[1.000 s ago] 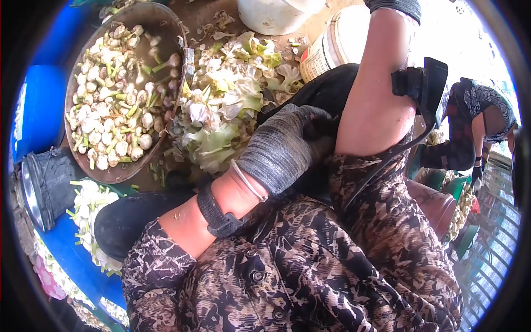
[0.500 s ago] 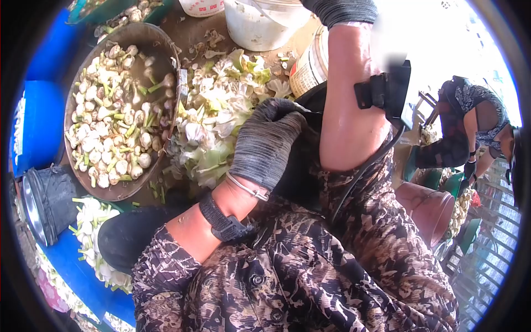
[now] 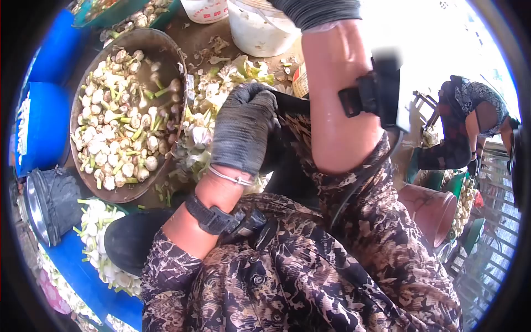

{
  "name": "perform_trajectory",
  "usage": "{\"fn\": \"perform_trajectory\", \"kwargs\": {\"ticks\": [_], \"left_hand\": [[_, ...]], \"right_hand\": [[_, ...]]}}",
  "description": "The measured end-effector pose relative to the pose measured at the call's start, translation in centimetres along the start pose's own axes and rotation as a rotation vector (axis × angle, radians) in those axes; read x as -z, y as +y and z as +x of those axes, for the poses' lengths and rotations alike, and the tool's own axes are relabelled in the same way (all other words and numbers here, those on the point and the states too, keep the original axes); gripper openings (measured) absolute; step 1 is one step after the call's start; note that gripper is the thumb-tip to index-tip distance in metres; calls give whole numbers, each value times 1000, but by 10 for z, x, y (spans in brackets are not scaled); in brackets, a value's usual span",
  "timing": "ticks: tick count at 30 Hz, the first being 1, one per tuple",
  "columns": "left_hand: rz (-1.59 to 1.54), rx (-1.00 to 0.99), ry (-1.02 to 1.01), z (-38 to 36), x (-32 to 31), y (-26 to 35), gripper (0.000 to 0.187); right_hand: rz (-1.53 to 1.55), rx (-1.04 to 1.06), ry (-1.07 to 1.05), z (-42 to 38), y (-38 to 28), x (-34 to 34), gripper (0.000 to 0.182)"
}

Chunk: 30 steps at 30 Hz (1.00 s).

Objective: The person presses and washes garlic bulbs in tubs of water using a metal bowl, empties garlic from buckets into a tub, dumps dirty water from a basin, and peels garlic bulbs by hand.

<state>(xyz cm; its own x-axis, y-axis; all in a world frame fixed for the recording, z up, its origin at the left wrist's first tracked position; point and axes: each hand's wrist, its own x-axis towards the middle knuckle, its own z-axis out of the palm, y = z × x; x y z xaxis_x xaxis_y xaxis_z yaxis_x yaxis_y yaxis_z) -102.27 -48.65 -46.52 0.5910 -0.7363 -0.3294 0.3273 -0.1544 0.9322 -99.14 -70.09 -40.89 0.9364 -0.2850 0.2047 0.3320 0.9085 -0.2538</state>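
My left hand (image 3: 243, 130), in a grey-black knit glove, is closed with its fingertips bent inward. It grips a piece of dark cloth (image 3: 293, 106) in front of my body, stretched toward my right forearm. My right hand (image 3: 318, 10), gloved the same way, is raised at the top edge. Its fingers lie outside the frame, so what it holds is hidden. Left of my left hand stands a wide round pan (image 3: 130, 195) with many trimmed garlic bulbs (image 3: 110, 141). Beneath and beyond the hand lies a heap of pale garlic peelings (image 3: 199, 133).
White buckets (image 3: 260, 33) stand at the top. Blue containers (image 3: 44, 124) line the left side, with a pile of white garlic (image 3: 105, 238) by my dark boot (image 3: 133, 240). At the right, a person (image 3: 481, 113) bends near a pinkish bucket (image 3: 428, 213).
My left hand has moved left and slightly up, drawing the dark cloth with it. My right hand and forearm have shifted left and a little up. The view has moved slightly.
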Motion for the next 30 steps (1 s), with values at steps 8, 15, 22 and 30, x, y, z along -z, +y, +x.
{"fn": "perform_trajectory", "kwargs": {"ticks": [8, 15, 22, 30], "left_hand": [[-45, 59, -227, -17, -18, 7, 13], [-588, 41, -699, -20, -30, -6, 28], [-259, 106, -829, -53, -93, -1, 26], [-39, -284, -692, -56, -188, -8, 14]], "right_hand": [[-179, 237, 266, -26, 0, 7, 27], [-185, 317, 255, -51, -27, -46, 26], [14, 589, 146, -143, -70, -106, 25], [72, 772, 248, -208, -152, -97, 22]]}}
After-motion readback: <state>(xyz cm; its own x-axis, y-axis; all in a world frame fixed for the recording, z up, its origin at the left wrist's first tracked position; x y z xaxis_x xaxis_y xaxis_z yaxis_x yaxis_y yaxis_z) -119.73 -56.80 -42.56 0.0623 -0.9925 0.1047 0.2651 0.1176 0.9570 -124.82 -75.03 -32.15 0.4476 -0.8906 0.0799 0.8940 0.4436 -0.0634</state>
